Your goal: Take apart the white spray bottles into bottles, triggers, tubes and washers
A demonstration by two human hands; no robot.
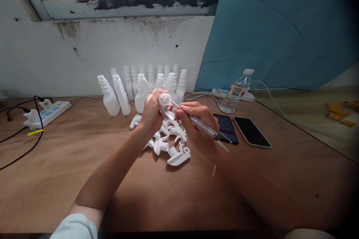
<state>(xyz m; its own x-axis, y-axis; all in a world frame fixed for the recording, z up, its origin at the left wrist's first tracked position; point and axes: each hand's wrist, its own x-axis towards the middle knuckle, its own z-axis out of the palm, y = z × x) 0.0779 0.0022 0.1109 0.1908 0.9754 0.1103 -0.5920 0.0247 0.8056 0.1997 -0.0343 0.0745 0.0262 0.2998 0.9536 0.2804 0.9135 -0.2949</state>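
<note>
My left hand (153, 109) is closed around a white spray trigger head (165, 99), its round cap opening turned up towards me. In my right hand (200, 117) is a thin-shafted screwdriver (204, 127) with a clear handle, gripped like a pen. The shaft's tip reaches the cap opening; whether it touches the inside is too small to tell. Below both hands lies a loose pile of white spray trigger heads (160, 145), with a small white ring (186, 150) at its right side.
Several white bottles (143, 93) without tops stand against the wall. Two phones (252, 132) lie to the right, near a clear water bottle (235, 93). A power strip (49, 114) with black cables sits at left. A thin white strip (214, 170) lies on the wooden table (157, 201).
</note>
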